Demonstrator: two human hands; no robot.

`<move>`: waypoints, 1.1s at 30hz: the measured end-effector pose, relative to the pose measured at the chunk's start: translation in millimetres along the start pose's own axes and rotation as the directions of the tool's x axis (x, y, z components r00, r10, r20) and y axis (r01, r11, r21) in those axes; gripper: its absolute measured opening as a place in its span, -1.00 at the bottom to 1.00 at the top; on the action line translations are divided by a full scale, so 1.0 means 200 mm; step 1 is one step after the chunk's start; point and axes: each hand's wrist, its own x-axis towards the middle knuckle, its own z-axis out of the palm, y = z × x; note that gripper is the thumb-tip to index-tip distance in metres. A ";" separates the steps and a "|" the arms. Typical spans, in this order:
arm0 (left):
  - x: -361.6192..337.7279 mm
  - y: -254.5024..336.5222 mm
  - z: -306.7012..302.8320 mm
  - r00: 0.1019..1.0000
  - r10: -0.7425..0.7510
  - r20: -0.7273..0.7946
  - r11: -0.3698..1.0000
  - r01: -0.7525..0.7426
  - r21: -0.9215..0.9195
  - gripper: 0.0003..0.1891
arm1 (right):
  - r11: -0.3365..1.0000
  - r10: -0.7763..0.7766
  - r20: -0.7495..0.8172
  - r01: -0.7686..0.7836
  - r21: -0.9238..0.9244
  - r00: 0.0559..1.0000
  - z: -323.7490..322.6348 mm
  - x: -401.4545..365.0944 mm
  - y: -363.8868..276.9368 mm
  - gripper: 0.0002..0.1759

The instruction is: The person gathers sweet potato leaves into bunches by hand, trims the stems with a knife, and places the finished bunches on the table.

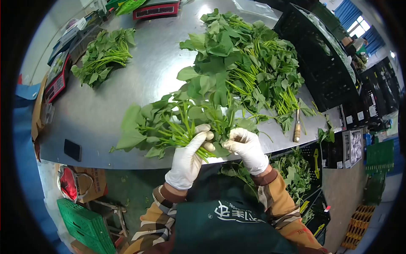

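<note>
My left hand (188, 158), in a white glove, is closed round the stems of a bunch of leafy greens (169, 127) above the metal table's front edge. Just to its right, my right hand (247, 148), also gloved, has its fingers pinched together at some leaves and stems; exactly what they grip is hard to make out. A large heap of greens (253, 63) lies behind my hands, towards the right. Another, smaller bunch (105, 57) rests at the back left of the metal table (127, 93).
A phone (72, 150) lies at the front left. Red scales (57, 84) stand at the left edge, another (155, 10) at the back. A wooden-handled tool (297, 127) lies at the right. Black crates (317, 63) stand beyond; a crate of greens (296, 173) sits below the edge.
</note>
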 end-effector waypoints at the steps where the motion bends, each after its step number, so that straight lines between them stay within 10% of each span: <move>1: 0.00 0.01 0.00 0.999 -0.032 0.033 0.999 0.031 0.016 -0.78 | 1.000 0.013 0.025 -0.013 0.009 1.000 0.02 0.00 0.00 -0.76; 13: -0.01 0.01 0.01 1.000 0.008 0.012 0.977 -0.010 0.213 -0.77 | 0.997 0.027 0.136 -0.037 0.069 0.990 0.15 0.01 -0.06 -0.68; 25: -0.01 -0.06 0.06 0.998 -0.002 -0.055 0.989 0.010 0.149 -0.82 | 0.963 -0.228 -0.229 0.255 0.093 0.946 0.22 -0.03 -0.01 -0.87; 31: 0.03 0.07 0.05 0.965 0.086 -0.249 0.996 -0.083 0.023 -0.85 | 0.990 -0.140 -0.052 0.140 0.006 0.989 0.11 -0.10 -0.08 -0.89; 33: 0.13 0.20 -0.18 0.933 0.336 -0.128 0.941 -0.339 0.003 -0.78 | 0.974 -0.065 0.138 0.093 -0.208 0.988 -0.06 -0.11 -0.10 -0.86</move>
